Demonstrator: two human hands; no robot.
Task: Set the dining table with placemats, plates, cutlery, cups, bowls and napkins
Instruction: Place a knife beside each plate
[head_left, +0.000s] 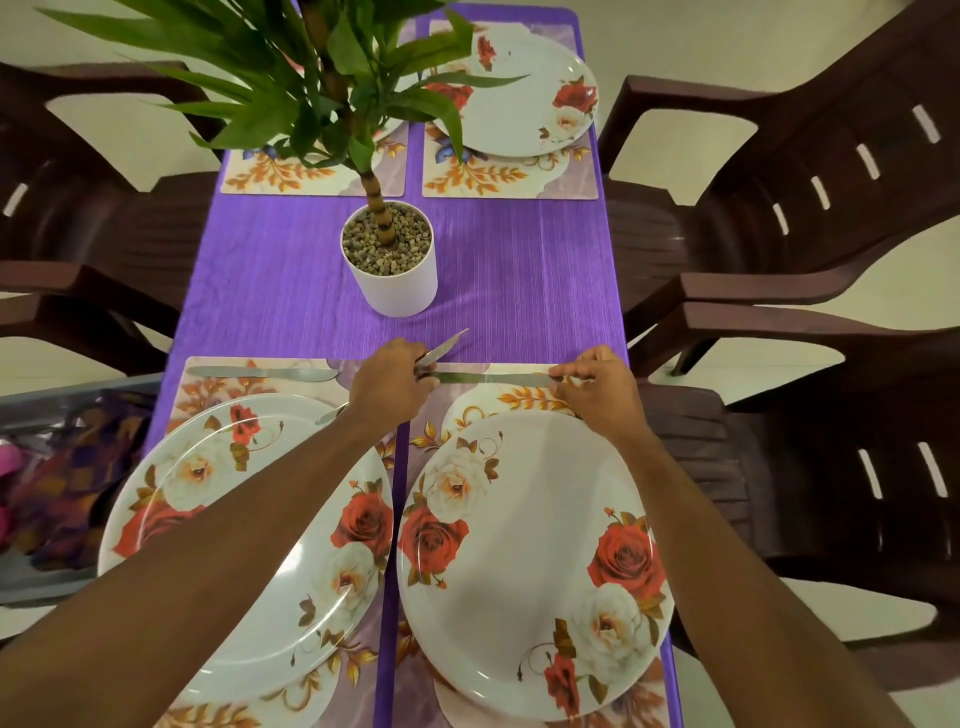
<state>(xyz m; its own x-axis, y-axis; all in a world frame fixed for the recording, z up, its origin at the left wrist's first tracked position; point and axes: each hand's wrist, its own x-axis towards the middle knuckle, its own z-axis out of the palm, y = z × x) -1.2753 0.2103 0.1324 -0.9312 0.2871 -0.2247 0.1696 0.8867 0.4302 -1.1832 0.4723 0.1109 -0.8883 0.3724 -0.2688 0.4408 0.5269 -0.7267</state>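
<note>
We are laying a knife (493, 379) across the far edge of the near right mat (524, 399), just beyond the plate (519, 545). Our right hand (597, 387) is pinching one end of it between thumb and fingertips. The other end is reaching our left hand (389, 384), whose fingers are curling round a spare knife (441, 349) that is pointing out over the bench (519, 286). We cannot tell whether the left hand is also touching the first knife. A third knife (260, 372) is lying on the left mat (208, 387).

We are judging the knife to be thin polished steel: light, stiff and slick. A pinch on the flat faces near one end is giving us good say over its angle, but little against twisting, so we are wanting the far end steadied or resting on the mat before letting go. It is sitting close to the plate's glossy rim, which may chip or ring if struck, so a flat, low release seems wise. The spare knife, gripped at mid-length, could slide out.
</note>
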